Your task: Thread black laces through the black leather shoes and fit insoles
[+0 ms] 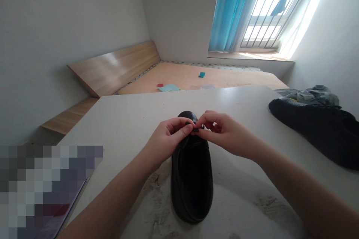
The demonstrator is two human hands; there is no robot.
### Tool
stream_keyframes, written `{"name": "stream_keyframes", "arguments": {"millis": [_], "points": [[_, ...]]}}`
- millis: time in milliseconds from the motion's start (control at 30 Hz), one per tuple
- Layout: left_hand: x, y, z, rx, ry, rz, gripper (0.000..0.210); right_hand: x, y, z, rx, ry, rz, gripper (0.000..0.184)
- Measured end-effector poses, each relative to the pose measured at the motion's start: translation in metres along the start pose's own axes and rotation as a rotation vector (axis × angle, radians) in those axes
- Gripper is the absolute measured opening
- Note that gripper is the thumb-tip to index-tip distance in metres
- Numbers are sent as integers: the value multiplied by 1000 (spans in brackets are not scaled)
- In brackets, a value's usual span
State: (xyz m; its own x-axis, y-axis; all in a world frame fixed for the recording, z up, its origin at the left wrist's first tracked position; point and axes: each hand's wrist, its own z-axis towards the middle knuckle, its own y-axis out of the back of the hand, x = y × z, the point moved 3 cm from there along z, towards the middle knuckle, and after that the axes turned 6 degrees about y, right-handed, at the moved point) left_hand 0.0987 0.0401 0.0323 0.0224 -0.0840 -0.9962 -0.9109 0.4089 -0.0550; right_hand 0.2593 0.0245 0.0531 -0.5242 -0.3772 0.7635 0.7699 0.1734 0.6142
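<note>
A black shoe (179, 171) stands upright on the white table (117, 134), its toe pointing away from me and its opening facing up. Over the front of the shoe, both hands meet at a black shoelace (196, 130). My left hand (165, 138) pinches the lace between thumb and index finger. From the other side, my right hand (226, 134) is also closed on the lace, its thumb and fingertips touching those of the left. A short end of lace pokes out by the right fingers. The hands cover the rest of the knot area.
Another black shoe (314, 130) lies at the table's right side, with crumpled grey-green cloth (319, 95) behind it. A blurred-out item with a shiny edge (75, 198) is at lower left. Beyond the table are a bed (230, 78) with small items and a wooden headboard (120, 67).
</note>
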Motion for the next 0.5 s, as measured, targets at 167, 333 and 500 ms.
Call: {"name": "stream_keyframes", "arguments": {"millis": [167,333,500], "points": [[-2,5,0,119,-63,119,13,-3,0,1,25,-20,134,21],[-1,7,1,79,-56,113,14,-7,0,3,40,-42,140,24],[-3,7,1,33,-62,198,17,-9,-1,4,60,-63,150,24]]}}
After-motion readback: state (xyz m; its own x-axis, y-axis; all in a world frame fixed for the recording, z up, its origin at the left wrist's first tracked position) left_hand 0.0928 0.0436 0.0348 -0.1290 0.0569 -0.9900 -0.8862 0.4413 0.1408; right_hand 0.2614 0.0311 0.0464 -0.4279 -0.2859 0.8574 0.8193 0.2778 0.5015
